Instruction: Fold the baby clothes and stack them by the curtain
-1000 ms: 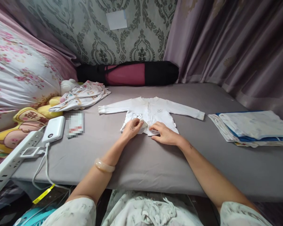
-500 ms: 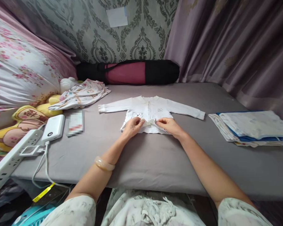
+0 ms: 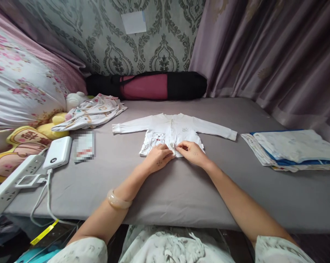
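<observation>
Head camera view: the right hand (image 3: 192, 152) has thumb and forefinger drawn together in a narrow pinch on the front strip of a small white shirt (image 3: 178, 128), close to its hem. Just beside it, the left hand (image 3: 159, 160) lies over the hem with bent fingers; whether cloth is caught between its thumb and fingertips is hidden. The shirt lies flat, sleeves spread, in the middle of a grey sheet (image 3: 277, 190). It carries a bear drawing (image 3: 158, 138) with a red touch, and a small mark on the opposite chest, too small to read.

To the left, a packet (image 3: 84, 146) is blurred into blocks, a red band its only distinct feature. Beyond it sits a power bank (image 3: 57, 152) whose round dark display is too small to read. A yellow cushion (image 3: 25, 155) bears one large dark character, not surely legible. A yellow tag (image 3: 44, 232) hangs on the cable.

The sheet's front edge runs under both forearms, well apart from the hem. Grey sheet separates the right cuff from folded clothes (image 3: 299, 146), and the collar from a long bag (image 3: 145, 86) along the wall.
</observation>
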Demonstrator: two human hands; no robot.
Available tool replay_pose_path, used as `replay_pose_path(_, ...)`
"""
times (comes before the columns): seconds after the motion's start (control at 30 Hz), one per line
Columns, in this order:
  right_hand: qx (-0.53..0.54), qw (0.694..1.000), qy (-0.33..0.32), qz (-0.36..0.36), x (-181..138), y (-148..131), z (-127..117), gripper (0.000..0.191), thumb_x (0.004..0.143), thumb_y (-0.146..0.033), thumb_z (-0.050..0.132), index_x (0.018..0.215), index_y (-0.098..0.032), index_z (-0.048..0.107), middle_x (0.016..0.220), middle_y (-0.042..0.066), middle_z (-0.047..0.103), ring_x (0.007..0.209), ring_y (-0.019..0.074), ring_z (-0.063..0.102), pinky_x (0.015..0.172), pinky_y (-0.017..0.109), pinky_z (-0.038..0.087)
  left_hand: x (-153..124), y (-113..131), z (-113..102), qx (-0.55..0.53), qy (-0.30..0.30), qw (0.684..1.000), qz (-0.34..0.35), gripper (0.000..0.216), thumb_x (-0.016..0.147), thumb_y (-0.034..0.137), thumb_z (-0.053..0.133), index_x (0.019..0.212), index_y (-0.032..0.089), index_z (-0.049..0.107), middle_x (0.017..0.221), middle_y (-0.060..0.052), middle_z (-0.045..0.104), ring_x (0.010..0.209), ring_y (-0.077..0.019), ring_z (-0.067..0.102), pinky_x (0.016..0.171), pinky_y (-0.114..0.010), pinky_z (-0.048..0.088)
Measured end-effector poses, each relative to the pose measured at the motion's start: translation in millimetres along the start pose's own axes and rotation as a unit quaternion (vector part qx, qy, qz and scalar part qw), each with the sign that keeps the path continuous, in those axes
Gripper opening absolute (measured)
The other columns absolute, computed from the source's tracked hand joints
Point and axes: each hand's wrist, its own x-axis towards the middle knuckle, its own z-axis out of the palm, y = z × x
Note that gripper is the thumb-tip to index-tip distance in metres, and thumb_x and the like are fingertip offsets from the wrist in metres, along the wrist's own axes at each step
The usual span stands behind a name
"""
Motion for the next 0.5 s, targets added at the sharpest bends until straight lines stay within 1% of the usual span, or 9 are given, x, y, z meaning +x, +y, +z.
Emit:
replay_pose_path(0.07,-0.058,0.996,-0.019,-0.061,-6.2,-1.3,3.9,0.023,0.091,-0.028,0.051,0.093,-0.019,0.072,0.094,0.006,0.069,0.085,0.0173,0.062,0.081,0.029,0.046,-3.5,5.0,-8.4,-0.004,-0.025,1.0,0.013,0.02,0.089,0.027,0.053,0.094,0.02,0.072,0.094,-0.007,0.067,0.088,-0.0196,0.06,0.083,-0.032,0.044)
replay_pose_path(0.13,-0.105,0.985,-0.05,-0.131,-12.6,-4.2,5.9,0.025,0.092,-0.022,0.05,0.102,-0.02,0.072,0.103,0.008,0.067,0.097,0.0191,0.061,0.089,0.032,0.045,-6.1,5.5,-17.4,-0.042,-0.034,0.999,-0.009,0.021,0.082,0.018,0.053,0.089,0.021,0.072,0.093,-0.004,0.07,0.087,-0.0183,0.062,0.083,-0.031,0.044)
replay_pose_path(0.17,-0.117,0.978,-0.065,-0.158,-15.3,-6.1,5.5,0.025,0.091,-0.021,0.05,0.105,-0.021,0.072,0.105,0.008,0.067,0.101,0.0196,0.06,0.092,0.033,0.044,-7.1,2.8,-21.3,-0.066,-0.022,0.997,-0.042,0.023,0.08,0.015,0.051,0.085,0.021,0.072,0.09,-0.003,0.071,0.083,-0.017,0.063,0.08,-0.029,0.045)
replay_pose_path(0.23,-0.112,0.976,-0.072,-0.172,-18.1,-8.4,0.4,0.025,0.091,-0.022,0.053,0.107,-0.023,0.072,0.108,0.008,0.067,0.102,0.0191,0.06,0.092,0.032,0.045,-9.0,-9.0,-27.4,-0.087,0.052,0.984,-0.149,0.026,0.078,0.014,0.046,0.081,0.019,0.071,0.083,-0.002,0.071,0.076,-0.0156,0.063,0.074,-0.026,0.046)
replay_pose_path(0.3,-0.076,0.989,-0.027,-0.12,-17.3,-5.4,-11.1,0.024,0.091,-0.026,0.053,0.105,-0.023,0.072,0.106,0.006,0.07,0.096,0.0175,0.063,0.086,0.029,0.048,-11.6,-27.5,-31.5,-0.052,0.155,0.95,-0.266,0.029,0.079,0.017,0.043,0.086,0.018,0.071,0.084,-0.004,0.071,0.076,-0.0169,0.063,0.072,-0.026,0.046)
replay_pose_path(0.33,-0.057,0.996,0.013,-0.072,-15.9,-0.7,-19.1,0.025,0.091,-0.028,0.052,0.102,-0.022,0.072,0.104,0.005,0.071,0.09,0.0167,0.065,0.08,0.027,0.049,-13.3,-37.6,-33.0,-0.023,0.189,0.931,-0.311,0.03,0.079,0.019,0.043,0.091,0.018,0.071,0.087,-0.005,0.071,0.078,-0.0182,0.063,0.073,-0.027,0.046)
replay_pose_path(0.37,-0.043,0.997,0.059,-0.016,-14.2,6.0,-28.0,0.026,0.091,-0.032,0.051,0.099,-0.021,0.073,0.099,0.005,0.073,0.084,0.0163,0.066,0.074,0.026,0.049,-15.3,-47.4,-34.3,0.003,0.201,0.915,-0.35,0.031,0.079,0.021,0.044,0.095,0.018,0.07,0.089,-0.006,0.071,0.081,-0.0195,0.063,0.075,-0.028,0.046)
replay_pose_path(0.43,-0.041,0.988,0.126,0.085,-11.1,24.3,-46.1,0.028,0.09,-0.034,0.05,0.092,-0.018,0.072,0.087,0.005,0.074,0.071,0.0154,0.067,0.064,0.024,0.048,-19.1,-63.3,-36.7,0.025,0.179,0.894,-0.41,0.031,0.08,0.026,0.045,0.096,0.017,0.07,0.088,-0.008,0.071,0.083,-0.0217,0.064,0.074,-0.029,0.045)
replay_pose_path(0.5,-0.069,0.977,0.134,0.154,-9.4,43.3,-59.6,0.024,0.087,-0.032,0.052,0.085,-0.016,0.071,0.081,0.005,0.074,0.065,0.0145,0.066,0.058,0.022,0.046,-22.0,-72.1,-38.5,0.015,0.137,0.884,-0.447,0.03,0.081,0.031,0.046,0.091,0.017,0.07,0.083,-0.009,0.071,0.081,-0.0225,0.064,0.071,-0.029,0.044)
